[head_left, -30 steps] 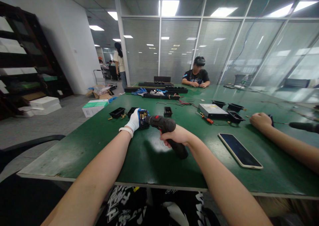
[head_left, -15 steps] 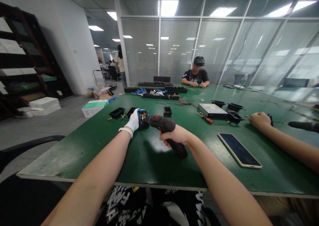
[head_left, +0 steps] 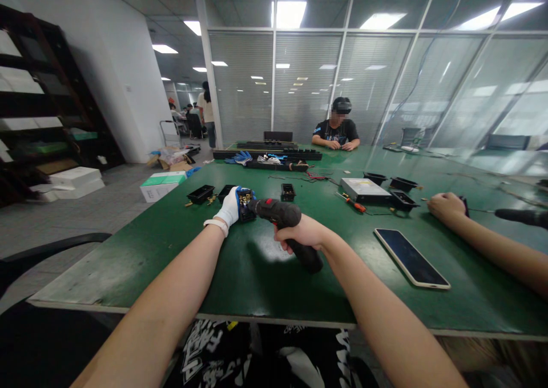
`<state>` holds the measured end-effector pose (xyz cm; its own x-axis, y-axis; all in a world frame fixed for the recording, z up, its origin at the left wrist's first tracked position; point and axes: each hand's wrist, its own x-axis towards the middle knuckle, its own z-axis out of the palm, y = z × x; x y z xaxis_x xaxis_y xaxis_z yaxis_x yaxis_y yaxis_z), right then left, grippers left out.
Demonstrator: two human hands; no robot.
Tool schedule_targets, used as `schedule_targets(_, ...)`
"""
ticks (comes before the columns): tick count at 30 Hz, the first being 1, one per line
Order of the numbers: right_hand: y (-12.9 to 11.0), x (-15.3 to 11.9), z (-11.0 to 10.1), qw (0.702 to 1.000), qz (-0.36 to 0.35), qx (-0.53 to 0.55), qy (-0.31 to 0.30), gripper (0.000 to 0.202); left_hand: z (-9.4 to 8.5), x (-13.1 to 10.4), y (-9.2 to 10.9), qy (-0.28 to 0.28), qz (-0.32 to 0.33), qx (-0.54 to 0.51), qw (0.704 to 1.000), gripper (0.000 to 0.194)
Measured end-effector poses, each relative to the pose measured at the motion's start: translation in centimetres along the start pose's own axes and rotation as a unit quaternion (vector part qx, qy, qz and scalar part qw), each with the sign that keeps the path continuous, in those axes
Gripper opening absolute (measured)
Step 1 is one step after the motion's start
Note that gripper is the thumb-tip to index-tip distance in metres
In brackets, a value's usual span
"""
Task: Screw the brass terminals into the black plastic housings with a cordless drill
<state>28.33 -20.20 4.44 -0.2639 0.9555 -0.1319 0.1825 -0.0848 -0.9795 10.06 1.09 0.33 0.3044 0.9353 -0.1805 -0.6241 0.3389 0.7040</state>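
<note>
My left hand (head_left: 232, 204), in a white and blue glove, is closed around a small black socket module (head_left: 246, 205) with brass parts on its upper face. Bare, my right hand (head_left: 297, 234) grips a black cordless drill (head_left: 278, 211) by its handle. The drill's nose points left at the module; its bit tip is too small to make out. Just behind my left hand sits a black plastic housing (head_left: 224, 192), partly hidden by it. Another black housing (head_left: 201, 194) lies to the left, with small brass pieces beside it, and one more housing (head_left: 288, 192) stands to the right.
On the green table (head_left: 171, 274) lie a phone (head_left: 411, 258), a screwdriver (head_left: 356, 204), a silver box (head_left: 365, 189) and several black housings (head_left: 403, 201). A co-worker's hand (head_left: 447, 205) and another drill (head_left: 520, 217) are at the right. A person (head_left: 336, 131) sits across the table.
My hands, the drill and the module keep practically the same position. The person across the table has raised their head slightly.
</note>
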Motion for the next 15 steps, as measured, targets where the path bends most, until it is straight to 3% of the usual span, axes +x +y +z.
schedule_targets(15,-0.04,-0.07,-0.03,1.0,-0.006,0.004,-0.004,0.016,-0.02,-0.24,-0.04,0.017,0.0,0.009,1.0,0.028)
